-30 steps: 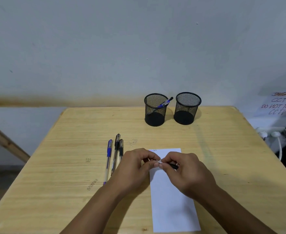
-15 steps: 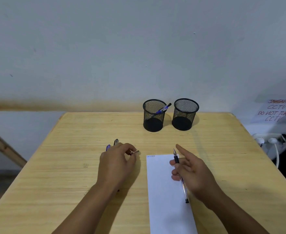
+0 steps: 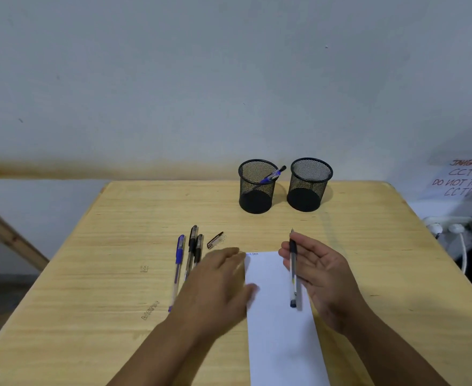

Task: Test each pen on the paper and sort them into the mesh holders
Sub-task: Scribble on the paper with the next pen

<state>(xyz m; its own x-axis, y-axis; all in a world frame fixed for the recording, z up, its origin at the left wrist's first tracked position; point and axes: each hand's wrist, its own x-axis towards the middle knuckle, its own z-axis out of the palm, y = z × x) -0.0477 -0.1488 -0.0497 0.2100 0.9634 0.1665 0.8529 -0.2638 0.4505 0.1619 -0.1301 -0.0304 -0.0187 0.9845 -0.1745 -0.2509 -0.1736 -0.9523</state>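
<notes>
The right hand [image 3: 319, 270] pinches the uncapped pen [image 3: 293, 270] above the paper [image 3: 279, 330]; the left hand [image 3: 218, 285], fingers flat, touches its left edge.

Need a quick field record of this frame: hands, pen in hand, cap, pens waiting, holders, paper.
right hand: holds an uncapped black pen, tip pointing away, above the paper
left hand: open, fingers straight, at the paper's left edge; blurred
cap: lying on the table, apart from both hands
pens waiting: three side by side left of the paper, one blue, two black
left holder: one blue pen leaning in it
right holder: no pen visible
paper: only small marks at the top left corner
</notes>
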